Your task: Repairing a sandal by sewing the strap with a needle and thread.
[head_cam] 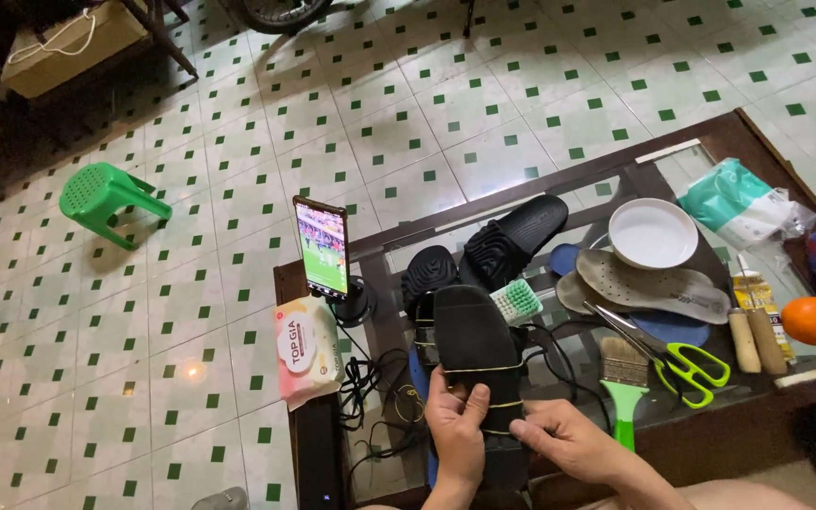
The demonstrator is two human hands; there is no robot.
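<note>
A: From the head camera, what do the hands have?

B: Both are on a black foam slide sandal (477,354) that lies sole-up on the near edge of the dark-framed glass coffee table (710,142), toe pointing away. Thin yellowish elastic bands (484,370) cross it at a few places. The left hand (455,430) is curled round the sandal's left side near the heel, thumb on top, fingers closed under it. The right hand (569,439) comes in from the right with thumb and forefinger pinched at the sandal's edge, right where the lowest band crosses; whether the band itself is between the fingertips I cannot tell.

A: How would you do that well?

B: I'd judge the left hand should keep the sandal pressed flat and steady while the right works the band, pulling evenly so it sits square across and doesn't roll off the edge.

A: And around them?

B: Another black ribbed slide sandal (512,241) lies beyond, a small green-and-white scrub brush (516,302) just beside the held one. To the right are grey shoe insoles (654,283), green-handled scissors (682,359), a green-handled paintbrush (624,382), a white round plate (654,232) and an orange (812,320). To the left, a phone on a stand (323,247) with its screen lit, and a pink-and-white pack of wipes (306,349).
</note>
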